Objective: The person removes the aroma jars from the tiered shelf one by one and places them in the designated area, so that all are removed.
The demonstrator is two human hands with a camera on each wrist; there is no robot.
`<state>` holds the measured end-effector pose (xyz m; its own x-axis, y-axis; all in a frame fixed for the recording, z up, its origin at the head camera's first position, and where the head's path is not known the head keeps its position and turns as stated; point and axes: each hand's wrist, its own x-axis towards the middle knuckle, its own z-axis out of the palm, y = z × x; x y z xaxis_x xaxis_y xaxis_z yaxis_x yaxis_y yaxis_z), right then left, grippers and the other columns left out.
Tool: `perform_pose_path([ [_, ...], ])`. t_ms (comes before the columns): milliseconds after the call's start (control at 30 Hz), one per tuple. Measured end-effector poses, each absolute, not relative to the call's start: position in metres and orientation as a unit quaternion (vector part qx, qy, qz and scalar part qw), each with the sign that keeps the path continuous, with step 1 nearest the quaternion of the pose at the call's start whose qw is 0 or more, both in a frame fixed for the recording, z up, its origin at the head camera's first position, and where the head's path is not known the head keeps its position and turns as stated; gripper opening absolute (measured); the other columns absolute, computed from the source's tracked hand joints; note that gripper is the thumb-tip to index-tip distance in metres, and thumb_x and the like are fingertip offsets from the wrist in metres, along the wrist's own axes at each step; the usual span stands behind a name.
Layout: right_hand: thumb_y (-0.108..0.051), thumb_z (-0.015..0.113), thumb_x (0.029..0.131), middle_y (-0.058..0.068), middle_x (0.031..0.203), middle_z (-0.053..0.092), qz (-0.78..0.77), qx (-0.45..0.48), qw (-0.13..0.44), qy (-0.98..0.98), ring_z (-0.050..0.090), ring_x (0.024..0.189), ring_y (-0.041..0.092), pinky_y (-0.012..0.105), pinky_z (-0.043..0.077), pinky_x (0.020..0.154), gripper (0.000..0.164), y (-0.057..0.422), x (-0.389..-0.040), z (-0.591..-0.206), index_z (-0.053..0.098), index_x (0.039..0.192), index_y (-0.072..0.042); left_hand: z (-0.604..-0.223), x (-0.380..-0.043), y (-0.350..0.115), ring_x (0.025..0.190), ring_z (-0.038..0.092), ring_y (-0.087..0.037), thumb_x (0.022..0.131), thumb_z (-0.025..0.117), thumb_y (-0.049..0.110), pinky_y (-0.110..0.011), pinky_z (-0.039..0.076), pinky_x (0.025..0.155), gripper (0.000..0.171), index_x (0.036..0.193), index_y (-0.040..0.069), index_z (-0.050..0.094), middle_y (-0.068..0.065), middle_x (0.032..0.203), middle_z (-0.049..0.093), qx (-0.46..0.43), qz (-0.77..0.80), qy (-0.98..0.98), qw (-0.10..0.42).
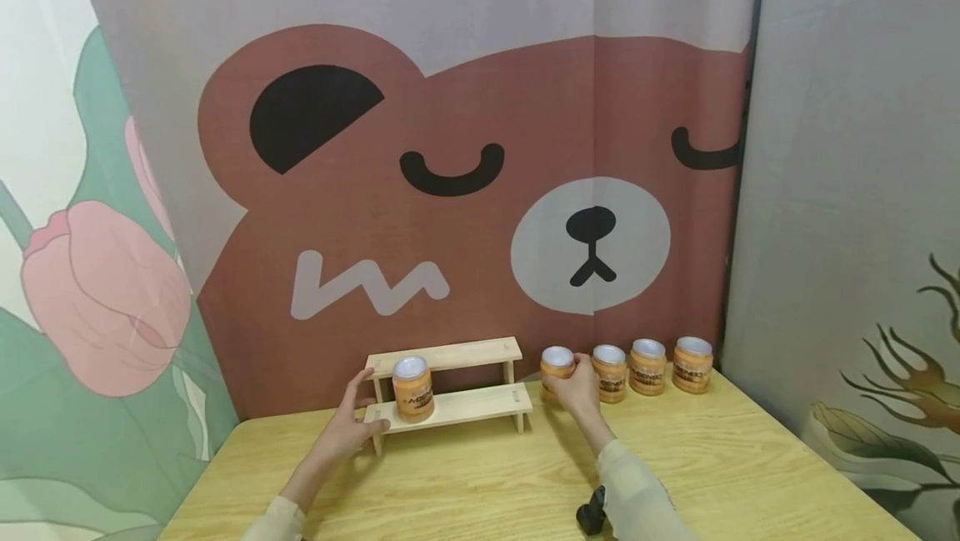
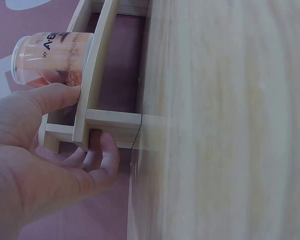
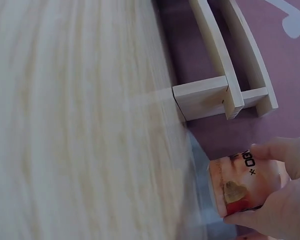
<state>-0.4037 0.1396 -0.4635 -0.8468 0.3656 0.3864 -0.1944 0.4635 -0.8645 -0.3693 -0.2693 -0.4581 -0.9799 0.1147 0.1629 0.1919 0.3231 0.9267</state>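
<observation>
A two-step wooden rack (image 1: 480, 403) stands at the back of the table, with one orange can (image 1: 413, 395) upright on the left part of its lower step. My left hand (image 1: 345, 428) grips the rack's left end. In the left wrist view, its thumb (image 2: 57, 96) lies on the lower step beside the can and the other fingers curl underneath. To the right of the rack, my right hand (image 1: 581, 391) holds another orange can (image 1: 556, 364) upright between thumb and fingers. Whether this can touches the table, I cannot tell.
Three more orange cans (image 1: 610, 376), (image 1: 648, 368), (image 1: 692, 364) stand in a row at the back right. A small black object (image 1: 592, 511) is by the right sleeve. Behind the wooden table (image 1: 480, 487) hangs a curtain (image 1: 465, 249) with a bear print.
</observation>
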Motion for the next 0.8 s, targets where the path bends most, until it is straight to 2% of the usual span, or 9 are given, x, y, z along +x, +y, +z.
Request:
perform_pose_path([
  [400, -0.007, 0.084, 0.079, 0.037, 0.124, 0.057, 0.525, -0.043, 0.261, -0.809, 0.056, 0.114, 0.05, 0.058, 0.044, 0.095, 0.074, 0.149, -0.408, -0.479, 0.044, 0.137, 0.016, -0.457, -0.37, -0.269, 0.107, 0.059, -0.042, 0.089, 0.077, 0.001, -0.047, 0.054, 0.071, 0.099, 0.162, 0.029, 0.016, -0.036, 0.149, 0.031, -0.098, -0.585, -0.804, 0.034],
  [567, -0.011, 0.082, 0.079, 0.037, 0.131, 0.054, 0.53, -0.051, 0.26, -0.806, 0.053, 0.119, 0.05, 0.058, 0.042, 0.099, 0.077, 0.149, -0.411, -0.485, 0.043, 0.141, 0.014, -0.456, -0.369, -0.269, 0.111, 0.056, -0.046, 0.089, 0.077, 0.001, -0.048, 0.055, 0.073, 0.1, 0.162, 0.026, 0.014, -0.038, 0.148, 0.03, -0.106, -0.578, -0.808, 0.037],
  [800, -0.007, 0.077, 0.078, 0.034, 0.126, 0.058, 0.518, -0.049, 0.273, -0.809, 0.057, 0.113, 0.048, 0.058, 0.045, 0.094, 0.074, 0.147, -0.413, -0.487, 0.045, 0.143, 0.009, -0.457, -0.369, -0.269, 0.115, 0.052, -0.055, 0.089, 0.076, 0.001, -0.053, 0.054, 0.077, 0.101, 0.163, 0.025, 0.012, -0.04, 0.147, 0.031, -0.108, -0.574, -0.811, 0.038],
])
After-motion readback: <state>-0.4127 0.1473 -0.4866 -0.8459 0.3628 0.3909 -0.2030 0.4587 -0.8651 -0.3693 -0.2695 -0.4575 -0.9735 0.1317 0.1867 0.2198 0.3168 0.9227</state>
